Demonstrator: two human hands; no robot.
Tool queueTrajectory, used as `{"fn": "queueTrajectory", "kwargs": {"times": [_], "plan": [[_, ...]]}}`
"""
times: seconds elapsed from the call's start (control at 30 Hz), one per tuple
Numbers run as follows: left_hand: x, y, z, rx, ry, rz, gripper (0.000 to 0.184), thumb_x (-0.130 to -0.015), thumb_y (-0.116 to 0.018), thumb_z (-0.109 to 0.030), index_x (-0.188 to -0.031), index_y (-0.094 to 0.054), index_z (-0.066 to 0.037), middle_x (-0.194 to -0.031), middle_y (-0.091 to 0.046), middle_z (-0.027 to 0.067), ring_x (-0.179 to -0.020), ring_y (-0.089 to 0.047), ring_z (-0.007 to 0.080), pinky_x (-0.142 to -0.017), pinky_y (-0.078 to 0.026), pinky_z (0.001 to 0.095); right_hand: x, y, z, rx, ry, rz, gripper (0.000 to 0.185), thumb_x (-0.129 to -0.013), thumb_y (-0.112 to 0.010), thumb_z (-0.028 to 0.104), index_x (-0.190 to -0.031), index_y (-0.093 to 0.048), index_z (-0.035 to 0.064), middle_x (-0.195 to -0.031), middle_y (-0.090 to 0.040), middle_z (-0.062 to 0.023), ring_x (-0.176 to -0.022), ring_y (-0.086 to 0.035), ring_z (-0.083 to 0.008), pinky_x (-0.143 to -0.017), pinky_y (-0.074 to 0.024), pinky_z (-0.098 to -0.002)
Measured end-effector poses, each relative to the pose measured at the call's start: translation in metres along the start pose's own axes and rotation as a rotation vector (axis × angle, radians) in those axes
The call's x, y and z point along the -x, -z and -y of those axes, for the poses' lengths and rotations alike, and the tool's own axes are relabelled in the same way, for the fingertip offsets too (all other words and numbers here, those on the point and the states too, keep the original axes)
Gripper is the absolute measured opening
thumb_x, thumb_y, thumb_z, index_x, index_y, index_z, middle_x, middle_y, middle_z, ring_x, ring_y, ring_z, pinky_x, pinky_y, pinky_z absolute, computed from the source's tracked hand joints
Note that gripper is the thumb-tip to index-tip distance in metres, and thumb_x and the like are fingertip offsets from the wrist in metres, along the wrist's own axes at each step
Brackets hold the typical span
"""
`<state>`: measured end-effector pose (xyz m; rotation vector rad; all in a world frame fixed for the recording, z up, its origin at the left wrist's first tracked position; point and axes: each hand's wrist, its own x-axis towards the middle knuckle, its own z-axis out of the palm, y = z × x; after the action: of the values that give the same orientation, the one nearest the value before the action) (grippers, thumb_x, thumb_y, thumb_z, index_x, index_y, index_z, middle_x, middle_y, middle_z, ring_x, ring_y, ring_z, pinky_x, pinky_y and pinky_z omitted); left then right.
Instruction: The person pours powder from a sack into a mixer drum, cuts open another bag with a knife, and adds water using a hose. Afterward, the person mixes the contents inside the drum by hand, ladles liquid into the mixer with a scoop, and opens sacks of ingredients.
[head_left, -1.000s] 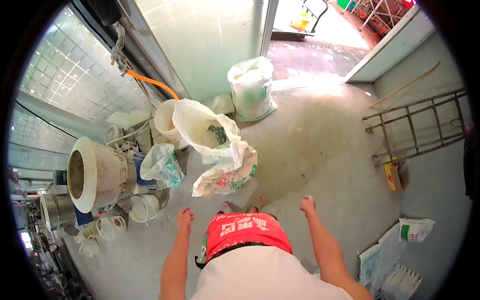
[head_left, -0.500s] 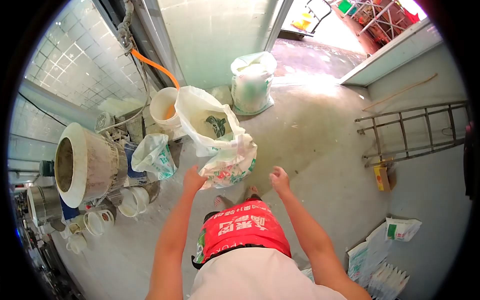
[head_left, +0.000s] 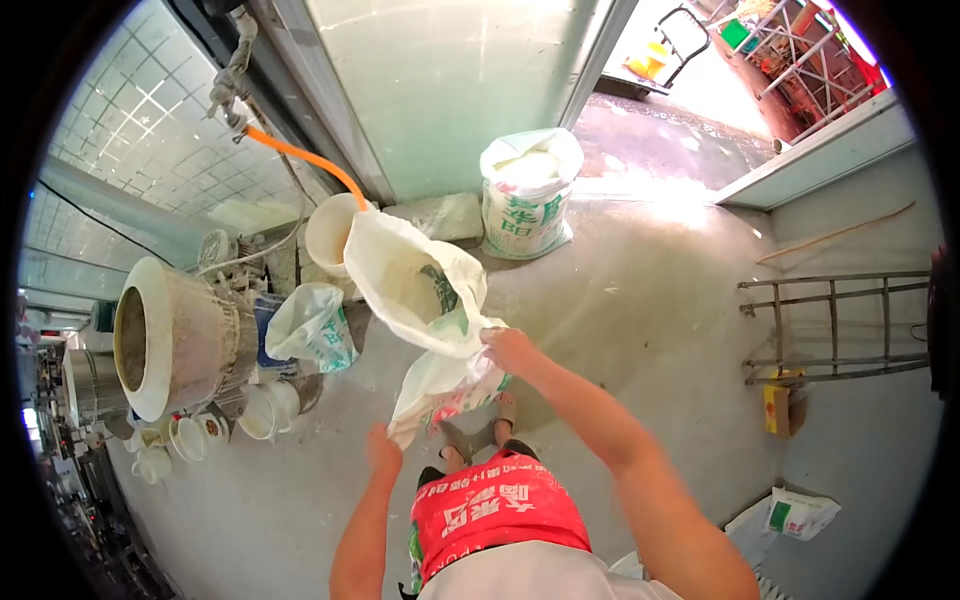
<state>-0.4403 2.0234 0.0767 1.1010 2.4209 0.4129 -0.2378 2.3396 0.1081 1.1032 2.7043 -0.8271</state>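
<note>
My left hand (head_left: 384,450) is closed on the lower left edge of a white sack with red and green print (head_left: 440,388). My right hand (head_left: 508,350) grips the upper right edge of the same sack, close to the rim of a big open white sack (head_left: 395,270). Pale material and a dark green piece show inside the big sack. The printed sack hangs in front of my feet, partly spread between my hands.
A mixer drum (head_left: 180,340), a small open sack (head_left: 315,330) and white buckets (head_left: 270,408) stand at left. An orange hose (head_left: 310,157) enters a bucket (head_left: 333,235). A full sack (head_left: 528,195) stands by the doorway. A metal ladder (head_left: 835,330) is at right.
Both hands have come to the printed sack and closed on it. My right hand moved left and up to its edge, and my left hand is now lower. The printed sack has shifted and opened out.
</note>
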Motion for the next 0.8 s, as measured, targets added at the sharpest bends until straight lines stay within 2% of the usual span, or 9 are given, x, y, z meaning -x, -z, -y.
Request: {"fn": "queueTrajectory", "kwargs": {"times": [0.1, 0.2, 0.27, 0.4, 0.5, 0.57, 0.63, 0.7, 0.8], "plan": [[-0.004, -0.001, -0.008, 0.006, 0.213, -0.049, 0.024, -0.073, -0.052, -0.005, -0.097, -0.055, -0.004, -0.093, -0.056, 0.0159, -0.089, -0.053, 0.0350, -0.077, -0.043, 0.0427, 0.014, 0.036, -0.040, -0.451, -0.136, -0.361, 0.018, -0.073, -0.062, 0.015, -0.084, -0.056, 0.0028, -0.074, -0.059, -0.0154, -0.075, -0.060, -0.0306, -0.062, -0.0456, -0.0387], [-0.019, 0.023, -0.055, -0.053, 0.190, -0.064, 0.022, -0.076, -0.051, -0.006, -0.098, -0.056, -0.004, -0.093, -0.058, 0.0143, -0.087, -0.055, 0.0333, -0.075, -0.043, 0.0421, 0.018, 0.035, -0.079, -0.518, -0.278, -0.317, 0.020, -0.072, -0.064, 0.014, -0.083, -0.054, 0.0015, -0.079, -0.060, -0.0170, -0.073, -0.058, -0.0331, -0.063, -0.0448, -0.0396], [-0.030, 0.035, -0.078, 0.071, 0.005, -0.116, 0.019, -0.077, -0.053, -0.005, -0.096, -0.056, -0.004, -0.093, -0.055, 0.0184, -0.088, -0.053, 0.0341, -0.073, -0.042, 0.0409, 0.015, 0.036, -0.083, -0.478, -0.227, -0.348, 0.019, -0.072, -0.064, 0.014, -0.082, -0.053, 0.0013, -0.079, -0.059, -0.0178, -0.073, -0.058, -0.0338, -0.063, -0.0447, -0.0399], [-0.031, 0.043, -0.067, 0.060, -0.135, -0.256, 0.018, -0.073, -0.058, -0.007, -0.091, -0.056, -0.005, -0.088, -0.055, 0.0168, -0.082, -0.054, 0.0334, -0.070, -0.043, 0.0393, 0.006, 0.039, -0.090, -0.471, -0.126, -0.463, 0.018, -0.073, -0.063, 0.013, -0.083, -0.052, 0.0021, -0.079, -0.059, -0.0189, -0.072, -0.058, -0.0349, -0.063, -0.0447, -0.0407], [-0.024, 0.056, -0.063, 0.024, 0.000, -0.086, 0.022, -0.067, -0.063, -0.009, -0.088, -0.057, -0.006, -0.082, -0.057, 0.0149, -0.078, -0.055, 0.0316, -0.067, -0.043, 0.0378, -0.002, 0.024, -0.095, -0.569, -0.253, -0.432, 0.017, -0.073, -0.062, 0.013, -0.082, -0.052, 0.0022, -0.080, -0.059, -0.0187, -0.073, -0.058, -0.0348, -0.062, -0.0447, -0.0408], [-0.016, 0.051, -0.050, 0.046, 0.242, 0.328, 0.024, -0.065, -0.064, -0.012, -0.087, -0.056, -0.006, -0.081, -0.059, 0.0146, -0.078, -0.056, 0.0301, -0.066, -0.043, 0.0370, -0.005, 0.017, -0.093, -0.639, -0.260, -0.425, 0.018, -0.073, -0.062, 0.013, -0.081, -0.052, 0.0018, -0.079, -0.059, -0.0186, -0.072, -0.058, -0.0346, -0.062, -0.0448, -0.0407], [-0.011, 0.051, -0.042, 0.015, 0.172, 0.330, 0.022, -0.067, -0.063, -0.011, -0.087, -0.056, -0.005, -0.083, -0.057, 0.0153, -0.081, -0.055, 0.0317, -0.068, -0.044, 0.0385, -0.007, 0.019, -0.088, -0.706, -0.261, -0.408, 0.018, -0.073, -0.062, 0.014, -0.080, -0.052, 0.0014, -0.079, -0.059, -0.0185, -0.072, -0.059, -0.0345, -0.062, -0.0450, -0.0406], [-0.005, 0.048, -0.033, -0.009, 0.117, 0.329, 0.019, -0.069, -0.062, -0.010, -0.086, -0.055, -0.005, -0.084, -0.055, 0.0159, -0.084, -0.054, 0.0333, -0.070, -0.044, 0.0401, -0.004, 0.030, -0.095, -0.465, -0.052, -0.457, 0.012, -0.076, -0.057, 0.010, -0.077, -0.049, 0.0008, -0.063, -0.054, -0.0117, -0.059, -0.059, -0.0193, -0.052, -0.0455, -0.0334], [-0.008, 0.052, -0.037, -0.280, -0.010, 0.211, 0.014, -0.075, -0.053, -0.007, -0.088, -0.057, -0.005, -0.089, -0.056, 0.0176, -0.087, -0.055, 0.0340, -0.071, -0.045, 0.0412, -0.011, 0.022, -0.098, -0.460, -0.091, -0.418, 0.011, -0.078, -0.055, 0.010, -0.077, -0.049, 0.0003, -0.063, -0.052, -0.0101, -0.060, -0.059, -0.0165, -0.050, -0.0460, -0.0304]]}}
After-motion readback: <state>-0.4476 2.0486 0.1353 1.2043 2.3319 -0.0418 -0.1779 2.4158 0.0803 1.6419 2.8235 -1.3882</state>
